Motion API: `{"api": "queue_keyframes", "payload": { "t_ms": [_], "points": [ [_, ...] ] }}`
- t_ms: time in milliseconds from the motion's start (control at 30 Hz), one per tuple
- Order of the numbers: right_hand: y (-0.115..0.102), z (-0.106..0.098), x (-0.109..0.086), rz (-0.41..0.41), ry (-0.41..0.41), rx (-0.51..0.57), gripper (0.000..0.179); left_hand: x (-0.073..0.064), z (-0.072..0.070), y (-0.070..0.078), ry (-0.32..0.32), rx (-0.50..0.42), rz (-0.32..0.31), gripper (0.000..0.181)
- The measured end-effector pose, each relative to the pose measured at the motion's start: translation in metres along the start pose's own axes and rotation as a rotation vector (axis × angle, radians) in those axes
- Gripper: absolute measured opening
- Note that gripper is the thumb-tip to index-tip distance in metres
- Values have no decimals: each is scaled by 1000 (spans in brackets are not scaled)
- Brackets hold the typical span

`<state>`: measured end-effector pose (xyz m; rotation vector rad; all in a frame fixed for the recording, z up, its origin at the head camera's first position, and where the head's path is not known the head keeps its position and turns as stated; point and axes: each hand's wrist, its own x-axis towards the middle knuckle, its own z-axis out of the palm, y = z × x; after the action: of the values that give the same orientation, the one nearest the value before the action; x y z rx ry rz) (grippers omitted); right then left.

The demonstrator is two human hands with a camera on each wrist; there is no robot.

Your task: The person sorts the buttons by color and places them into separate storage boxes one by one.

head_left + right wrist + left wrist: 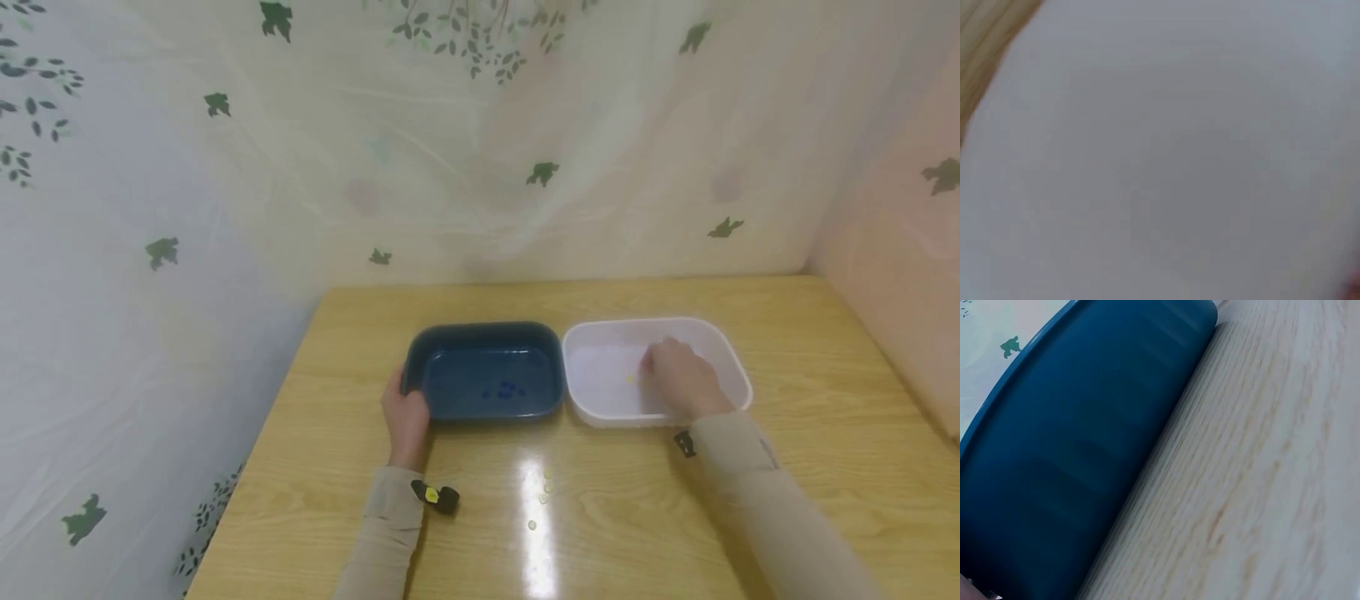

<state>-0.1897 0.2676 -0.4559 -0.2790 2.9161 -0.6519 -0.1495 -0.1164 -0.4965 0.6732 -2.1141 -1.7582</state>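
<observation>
Fingers of the left hand point(406, 415) are gripping the blue tray point(450, 368) holding blue pieces point(506, 389); 1 yellow piece point(630, 379) is lying in the white tray point(604, 367) beside the right hand point(684, 379), whose grasp I cannot tell; it is seemingly picking, next probably needing a fine pinch

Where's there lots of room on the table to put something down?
The table has a big bare patch right of the white tray, up to the side wall. Another is left of the blue tray, beyond the left hand. It's crowded between the trays, where there's hardly a gap, and in front, where small discs lie.
</observation>
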Motion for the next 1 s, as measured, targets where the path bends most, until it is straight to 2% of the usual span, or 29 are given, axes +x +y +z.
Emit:
{"api": "queue_keyframes", "payload": {
  "t_ms": [133, 300, 400, 500, 567, 667, 800, 1000],
  "points": [
    [-24, -1, -14, -75, 96, 1, 16, 0, 0, 0, 0, 17, 0, 60],
    [-61, 12, -38, -195, 175, -13, 9, -1, 2, 1, 3, 19, 12, 59],
    [-81, 27, -55, -314, 230, -18, 3, 0, 2, 1, 6, 23, 12, 58],
    [-96, 43, -70, -465, 263, -30, 9, 0, 3, 0, 9, 25, 6, 58],
    [-104, 53, -78, -549, 243, -41, 10, 0, 2, 1, 10, 27, 6, 58],
    [-110, 66, -88, -610, 140, -40, 11, 1, 2, 0, 5, 24, 5, 58],
    [-108, 79, -93, -608, 22, -48, 11, 1, 2, -2, 1, 23, 1, 59],
    [-104, 86, -93, -594, -18, -75, 15, 0, 2, -2, -3, 17, 1, 60]
  ]
}}
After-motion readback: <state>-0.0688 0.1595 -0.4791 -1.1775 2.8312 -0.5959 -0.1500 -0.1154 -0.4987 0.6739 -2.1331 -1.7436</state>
